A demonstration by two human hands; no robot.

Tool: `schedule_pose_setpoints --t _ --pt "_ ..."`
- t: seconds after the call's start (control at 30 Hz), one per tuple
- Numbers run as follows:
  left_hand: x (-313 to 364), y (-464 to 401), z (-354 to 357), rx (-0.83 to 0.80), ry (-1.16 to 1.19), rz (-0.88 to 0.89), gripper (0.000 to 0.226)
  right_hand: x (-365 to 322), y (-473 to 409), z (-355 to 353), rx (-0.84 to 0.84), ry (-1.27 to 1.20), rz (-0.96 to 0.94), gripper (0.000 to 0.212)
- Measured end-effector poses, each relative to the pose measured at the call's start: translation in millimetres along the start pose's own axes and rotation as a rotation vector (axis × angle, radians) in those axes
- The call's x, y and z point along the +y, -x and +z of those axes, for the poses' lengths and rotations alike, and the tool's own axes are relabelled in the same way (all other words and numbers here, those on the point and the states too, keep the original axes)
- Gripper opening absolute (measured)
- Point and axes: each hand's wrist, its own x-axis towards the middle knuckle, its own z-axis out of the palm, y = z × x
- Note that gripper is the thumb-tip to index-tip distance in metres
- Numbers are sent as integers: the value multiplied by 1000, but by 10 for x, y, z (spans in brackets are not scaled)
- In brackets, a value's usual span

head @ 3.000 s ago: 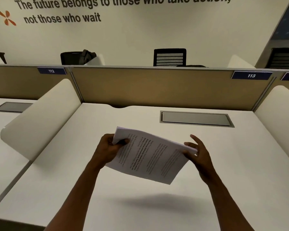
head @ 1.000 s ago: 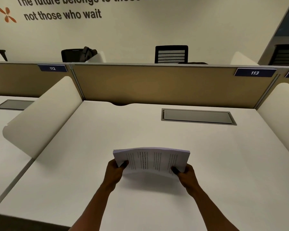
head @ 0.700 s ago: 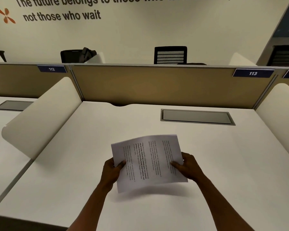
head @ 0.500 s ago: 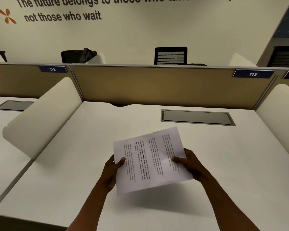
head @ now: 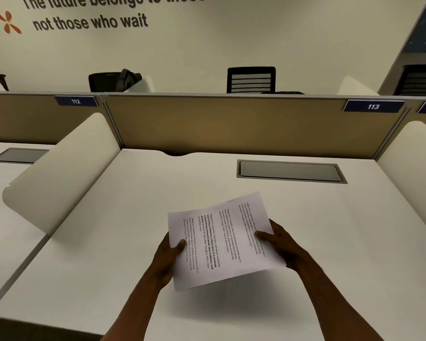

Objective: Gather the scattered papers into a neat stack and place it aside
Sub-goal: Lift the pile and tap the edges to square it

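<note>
A stack of white printed papers [head: 221, 239] hovers above the white desk [head: 108, 242], printed side up and turned a little counter-clockwise, with its shadow on the desk below. My left hand [head: 169, 257] grips the stack's left edge, thumb on top. My right hand [head: 280, 244] holds the right edge, thumb lying across the text. No loose sheets lie on the desk.
A grey cable-port lid [head: 290, 171] is set into the desk at the back right. Rounded white side dividers stand at the left [head: 59, 173] and right [head: 418, 163]. A tan partition [head: 231, 126] closes off the back. Black chairs show beyond it.
The stack went from standing on its edge on the desk to lying flat in both hands above the desk. It has risen slightly and turned counter-clockwise.
</note>
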Motion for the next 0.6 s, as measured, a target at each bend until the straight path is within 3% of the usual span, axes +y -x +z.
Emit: schedule_pose_setpoints --t 0.07,0.13,0.17,0.23,0.3,0.4,0.5,0.6 --pt "13 12 33 29 -118 -10 45 -52 -17 -24 -6 17 -19 39" --pt "51 -42 62 179 -420 40 68 -113 -38 -61 -17 41 -34 40" --pt "101 -71 76 281 -589 89 79 -142 -51 -76 -27 52 -35 41" --pt "250 -120 124 394 -820 298 78 -193 -90 -98 -55 81 -37 42" --pt "466 -159 232 329 -959 516 67 -261 -119 -87 -86 127 -37 43" --pt "791 -226 442 144 -1067 654 65 -397 -149 8 -149 231 -55 41" --pt "1058 -292 625 -61 -1080 616 64 -555 -160 134 -198 344 -90 42" --pt "1189 -310 706 -202 -1045 500 50 -712 -168 210 -230 377 -105 43"
